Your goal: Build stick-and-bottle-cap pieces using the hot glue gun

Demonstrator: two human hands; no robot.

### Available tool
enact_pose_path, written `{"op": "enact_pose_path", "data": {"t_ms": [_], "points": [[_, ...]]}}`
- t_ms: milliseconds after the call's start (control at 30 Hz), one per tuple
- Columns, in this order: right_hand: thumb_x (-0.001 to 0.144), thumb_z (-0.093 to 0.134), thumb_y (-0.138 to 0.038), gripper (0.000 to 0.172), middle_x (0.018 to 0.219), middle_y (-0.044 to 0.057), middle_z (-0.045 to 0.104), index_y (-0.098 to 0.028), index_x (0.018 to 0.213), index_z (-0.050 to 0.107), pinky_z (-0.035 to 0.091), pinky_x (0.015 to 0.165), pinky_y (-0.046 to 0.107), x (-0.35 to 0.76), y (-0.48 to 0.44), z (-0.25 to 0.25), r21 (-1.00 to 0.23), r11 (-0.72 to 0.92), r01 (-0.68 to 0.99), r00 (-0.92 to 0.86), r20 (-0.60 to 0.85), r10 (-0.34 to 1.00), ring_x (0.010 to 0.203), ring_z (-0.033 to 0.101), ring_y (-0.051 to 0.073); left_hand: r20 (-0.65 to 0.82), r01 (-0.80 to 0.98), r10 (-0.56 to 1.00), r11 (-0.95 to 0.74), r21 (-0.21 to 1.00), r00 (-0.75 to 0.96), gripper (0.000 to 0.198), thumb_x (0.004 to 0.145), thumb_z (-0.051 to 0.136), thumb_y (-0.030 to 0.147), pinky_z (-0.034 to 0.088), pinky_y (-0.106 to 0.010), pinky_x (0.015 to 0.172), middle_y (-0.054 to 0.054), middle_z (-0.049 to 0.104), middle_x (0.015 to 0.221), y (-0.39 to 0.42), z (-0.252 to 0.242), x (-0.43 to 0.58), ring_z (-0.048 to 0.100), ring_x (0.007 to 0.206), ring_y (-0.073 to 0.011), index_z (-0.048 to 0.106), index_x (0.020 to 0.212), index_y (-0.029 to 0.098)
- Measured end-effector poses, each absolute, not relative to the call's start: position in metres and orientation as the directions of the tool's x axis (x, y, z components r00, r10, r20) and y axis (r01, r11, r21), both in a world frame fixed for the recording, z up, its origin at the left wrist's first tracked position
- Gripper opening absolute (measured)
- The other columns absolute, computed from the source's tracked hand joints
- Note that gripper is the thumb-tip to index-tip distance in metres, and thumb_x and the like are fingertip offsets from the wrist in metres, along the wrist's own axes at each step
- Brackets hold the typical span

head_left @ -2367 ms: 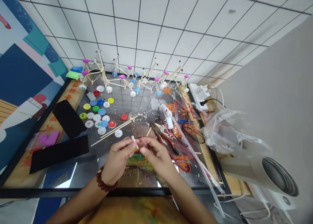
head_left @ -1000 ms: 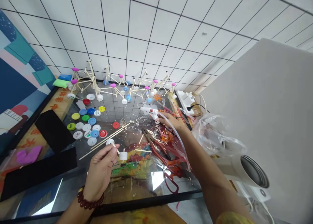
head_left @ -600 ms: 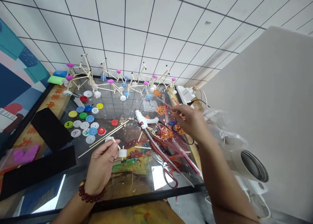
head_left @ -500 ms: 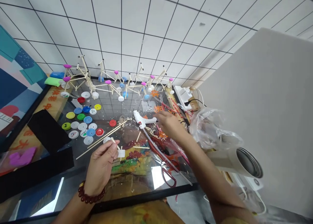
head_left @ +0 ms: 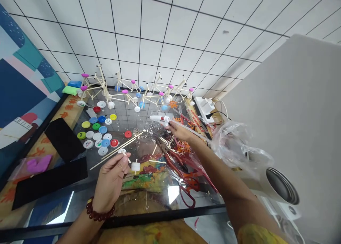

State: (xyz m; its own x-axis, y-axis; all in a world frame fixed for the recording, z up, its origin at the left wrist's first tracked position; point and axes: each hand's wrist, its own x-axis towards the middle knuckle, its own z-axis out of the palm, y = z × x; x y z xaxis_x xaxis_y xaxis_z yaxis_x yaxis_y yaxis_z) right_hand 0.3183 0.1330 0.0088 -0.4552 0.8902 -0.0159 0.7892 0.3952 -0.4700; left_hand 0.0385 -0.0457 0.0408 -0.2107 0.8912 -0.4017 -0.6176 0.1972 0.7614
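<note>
My left hand (head_left: 113, 171) is closed, pinching a short wooden stick (head_left: 129, 161) between thumb and fingertips. Just right of those fingers lies a white bottle cap (head_left: 135, 167) with a stub of stick through it. Another white cap (head_left: 122, 151) shows partly behind the fingertips. Over the middle of the table, my right hand (head_left: 181, 132) is wrapped around the handle of a white glue gun (head_left: 158, 119), its nozzle pointing left. A clear glue stick (head_left: 190, 129) trails from the gun's back along my forearm.
Coloured bottle caps (head_left: 96, 126) lie at the left beside long sticks (head_left: 124, 144). Pliers (head_left: 173, 157) and scissors (head_left: 183, 187) lie at the front right. Small stick bicycles (head_left: 125, 92) stand along the back wall. A power strip (head_left: 204, 109) and plastic bag (head_left: 231, 139) are at the right.
My right hand has taken hold of the glue gun and lifted it from the table, turning it leftward. My left hand stays pinching the stick. The whole view has shifted slightly.
</note>
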Motion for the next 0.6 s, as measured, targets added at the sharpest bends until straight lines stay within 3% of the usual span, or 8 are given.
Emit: {"op": "enact_pose_path", "data": {"t_ms": [167,333,600], "points": [[0.089,0.05,-0.026,0.016,0.079,0.004,0.064,-0.015,0.092,0.06,0.043,0.068,0.027,0.316,0.141,0.015,-0.518,0.364,0.774,-0.444,-0.033,0.896,0.07,0.054,0.016,-0.366,-0.596,0.91,0.186,0.781,-0.194,0.018,0.063,0.086,0.027,0.041,-0.022,0.054,-0.005,0.07,0.082,-0.044,0.043,0.043,0.046,0.058,-0.0057,0.076,0.075,0.018],[0.085,0.056,-0.032,0.025,0.075,0.0,0.061,-0.014,0.102,0.059,0.039,0.064,0.026,0.316,0.129,0.024,-0.552,0.339,0.762,-0.426,-0.033,0.904,0.065,0.049,0.014,-0.353,-0.574,0.919,0.197,0.795,-0.175,0.019,0.065,0.085,0.029,0.041,-0.022,0.054,-0.002,0.064,0.07,-0.042,0.04,0.045,0.045,0.058,-0.0066,0.078,0.079,0.018],[0.088,0.052,-0.027,0.032,0.085,0.003,0.065,-0.014,0.117,0.057,0.042,0.067,0.026,0.31,0.122,0.027,-0.538,0.29,0.792,-0.381,-0.064,0.923,0.072,0.054,0.016,-0.387,-0.593,0.909,0.227,0.773,-0.156,0.02,0.062,0.087,0.03,0.041,-0.022,0.054,-0.003,0.068,0.079,-0.04,0.039,0.05,0.045,0.059,-0.0057,0.077,0.076,0.02]]}}
